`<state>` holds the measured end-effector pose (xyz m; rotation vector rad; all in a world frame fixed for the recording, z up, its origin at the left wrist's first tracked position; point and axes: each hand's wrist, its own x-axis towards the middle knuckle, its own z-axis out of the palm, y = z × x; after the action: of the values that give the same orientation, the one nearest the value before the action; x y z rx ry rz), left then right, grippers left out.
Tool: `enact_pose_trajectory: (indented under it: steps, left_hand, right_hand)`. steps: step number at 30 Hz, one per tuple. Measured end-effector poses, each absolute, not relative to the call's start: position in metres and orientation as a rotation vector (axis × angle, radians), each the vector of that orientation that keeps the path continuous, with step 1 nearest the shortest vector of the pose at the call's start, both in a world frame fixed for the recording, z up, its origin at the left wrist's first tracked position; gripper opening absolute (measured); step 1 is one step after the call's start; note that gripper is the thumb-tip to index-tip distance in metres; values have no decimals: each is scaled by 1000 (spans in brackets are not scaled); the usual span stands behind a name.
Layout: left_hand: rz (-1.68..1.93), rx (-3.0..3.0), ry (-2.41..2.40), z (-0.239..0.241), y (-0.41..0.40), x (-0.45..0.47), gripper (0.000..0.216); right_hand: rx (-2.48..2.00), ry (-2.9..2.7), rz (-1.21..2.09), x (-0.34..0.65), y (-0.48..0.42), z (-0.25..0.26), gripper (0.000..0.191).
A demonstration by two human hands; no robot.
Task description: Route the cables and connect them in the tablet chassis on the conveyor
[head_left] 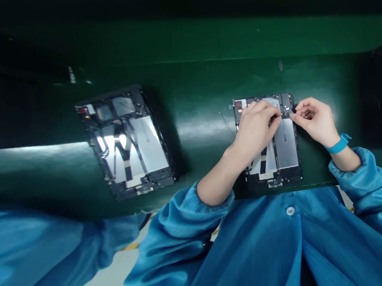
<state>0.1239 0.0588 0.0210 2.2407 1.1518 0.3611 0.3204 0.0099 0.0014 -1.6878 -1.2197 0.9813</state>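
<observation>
An opened tablet point(287, 151) lies in front of me on the green bench, its silvery inner plates, dark ribbon cables and circuit parts exposed. My left hand point(257, 122) reaches over its upper part with thumb and fingers pinched together. At the tablet's upper right edge, my right hand point(316, 120), with a blue band point(339, 143) on the wrist, also has its fingertips pinched. Whatever sits between the fingertips of either hand is too small to make out. The left hand hides some of the tablet's upper middle.
Another opened tablet point(149, 142), apparently on a stack, rests tilted to the left. A thin metal rod point(225, 121) lies just left of the nearer tablet. The green bench point(200, 93) has a raised back wall. At lower left is another person's blue sleeve point(102, 242).
</observation>
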Motion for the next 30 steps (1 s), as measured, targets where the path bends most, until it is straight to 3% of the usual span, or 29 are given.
enact_pose_trajectory:
  steps: [18,25,30]
  left_hand:
    - [284,2254,1053,21,87,138,12]
    - [389,2260,989,21,83,140,15]
    - [395,2164,1224,16,80,139,18]
  right_hand:
    - [-1573,-1098,1063,333,11,-1,31]
    - [-1404,-1111,1070,316,20,6,30]
    - [-1537,-1233,964,310,22,-3,16]
